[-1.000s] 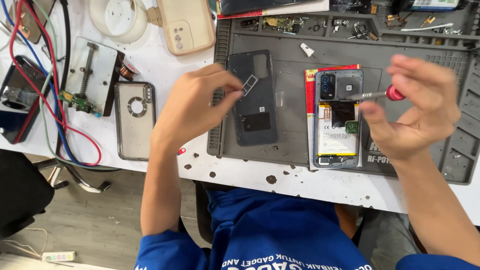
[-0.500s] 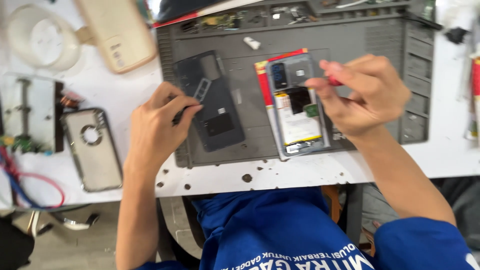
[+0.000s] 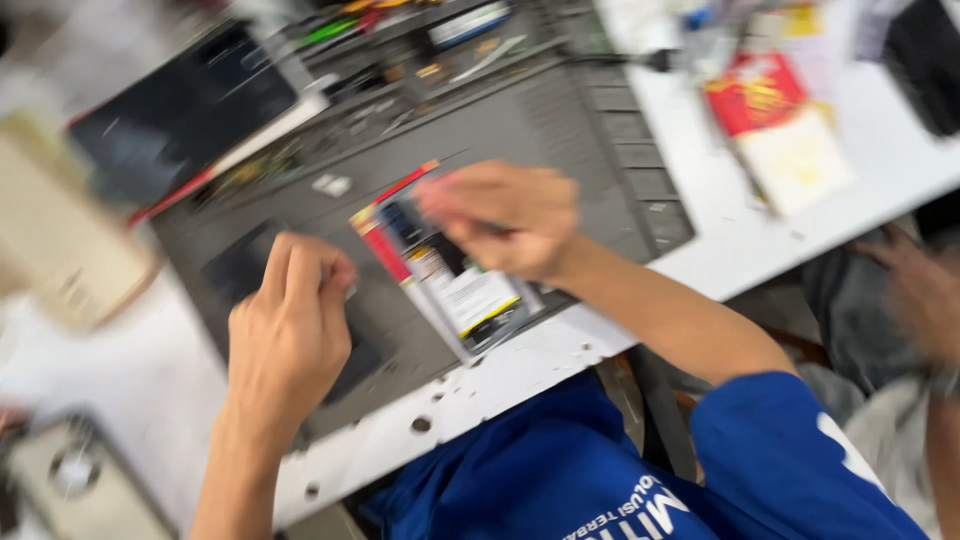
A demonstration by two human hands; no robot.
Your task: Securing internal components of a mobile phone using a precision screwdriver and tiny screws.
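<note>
The picture is blurred by motion. My left hand [image 3: 290, 325] lies with curled fingers on a dark phone back cover [image 3: 235, 275] on the grey work mat [image 3: 600, 150]. Whether the fingertips pinch anything is lost in the blur. My right hand [image 3: 505, 215] hovers over an opened phone [image 3: 465, 295] with its battery and board exposed. It pinches a red-handled screwdriver [image 3: 437, 185], with the tip down on the upper part of the phone.
A red and white box [image 3: 775, 125] lies on the white table [image 3: 760, 250] at the right. Another person's hand [image 3: 920, 290] shows at the right edge. A dark screen [image 3: 190, 110] and small tools lie behind the mat, and a phone case [image 3: 70, 470] sits at the bottom left.
The camera has swung and tilted, so the whole bench appears rotated and shifted. My right hand has come down onto the opened phone. My left hand stays on the dark cover.
</note>
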